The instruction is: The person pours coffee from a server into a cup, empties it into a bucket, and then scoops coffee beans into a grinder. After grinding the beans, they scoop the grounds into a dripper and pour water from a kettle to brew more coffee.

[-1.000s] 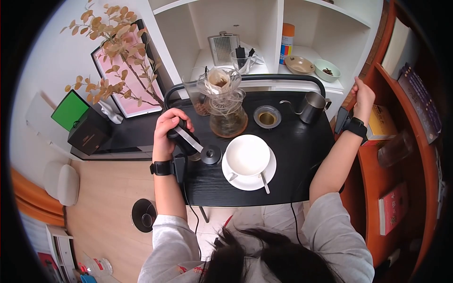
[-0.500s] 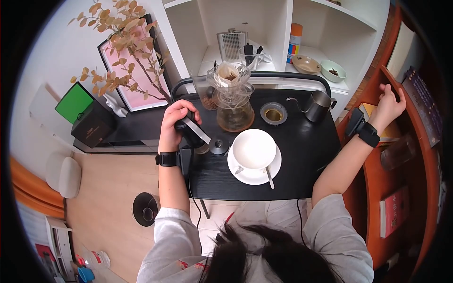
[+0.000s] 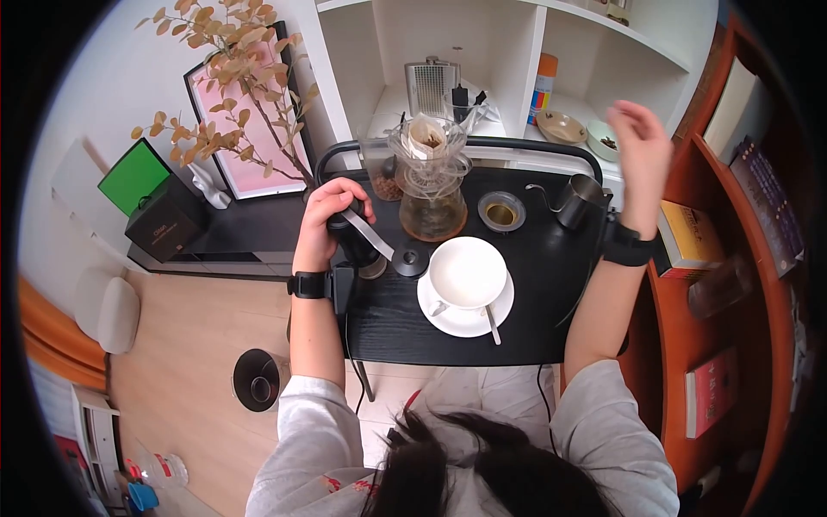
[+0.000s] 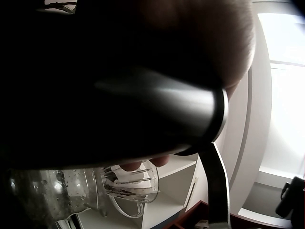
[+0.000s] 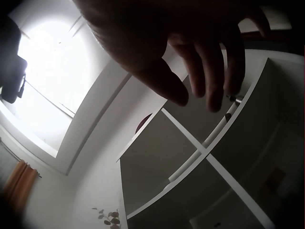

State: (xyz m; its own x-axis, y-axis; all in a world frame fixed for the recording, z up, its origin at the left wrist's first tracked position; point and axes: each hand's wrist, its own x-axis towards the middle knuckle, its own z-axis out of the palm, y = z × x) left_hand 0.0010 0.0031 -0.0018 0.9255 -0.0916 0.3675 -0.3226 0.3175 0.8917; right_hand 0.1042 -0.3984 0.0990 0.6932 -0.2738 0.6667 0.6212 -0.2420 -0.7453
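At the left edge of the worktop [image 3: 538, 332], the left hand [image 3: 334, 222] is curling its fingers round a black cylinder [image 3: 358, 247] with a metal arm [image 3: 370, 234]. Rightward, a white cup [image 3: 468, 272] is resting on a saucer [image 3: 457, 323]. Near the rear right corner, the right hand [image 3: 642, 155] is hovering, fingers loosely spread.

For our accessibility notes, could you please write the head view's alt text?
A person's left hand grips a crank grinder over a black table; the right hand is raised, empty. A white cup, saucer and glass dripper stand nearby.
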